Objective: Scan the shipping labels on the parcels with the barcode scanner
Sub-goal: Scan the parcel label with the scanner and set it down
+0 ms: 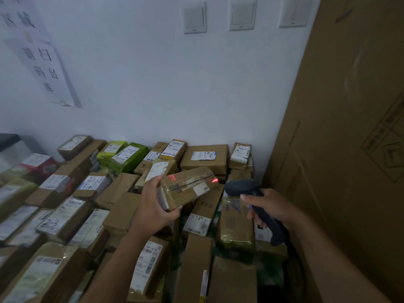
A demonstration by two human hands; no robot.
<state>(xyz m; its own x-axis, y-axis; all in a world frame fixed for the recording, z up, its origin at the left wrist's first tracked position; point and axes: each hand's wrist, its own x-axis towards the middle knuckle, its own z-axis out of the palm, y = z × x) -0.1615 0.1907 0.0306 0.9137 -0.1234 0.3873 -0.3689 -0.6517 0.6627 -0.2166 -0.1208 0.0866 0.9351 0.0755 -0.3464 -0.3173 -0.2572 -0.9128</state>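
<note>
we grip a parcel [188,189] in our left hand [156,203], our right hand [267,206] wrapped round the scanner [253,204], red spot [215,180] on the parcel's far edge.

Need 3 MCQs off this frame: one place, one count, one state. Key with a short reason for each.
1. Where does the red spot from the scanner fall?
A. on the paper poster
B. on the right end of the held parcel
C. on the tall carton

2. How many white switch plates are on the wall?
A. two
B. three
C. five

3. What is the left hand doing?
A. resting open on the tall carton
B. hanging empty
C. gripping a parcel above the pile

Key:
1 B: the red glow sits at the parcel's right edge, just ahead of the scanner in the right hand.
2 B: three plates sit in a row high on the wall.
3 C: the thumb and fingers wrap the parcel's left end.
</note>
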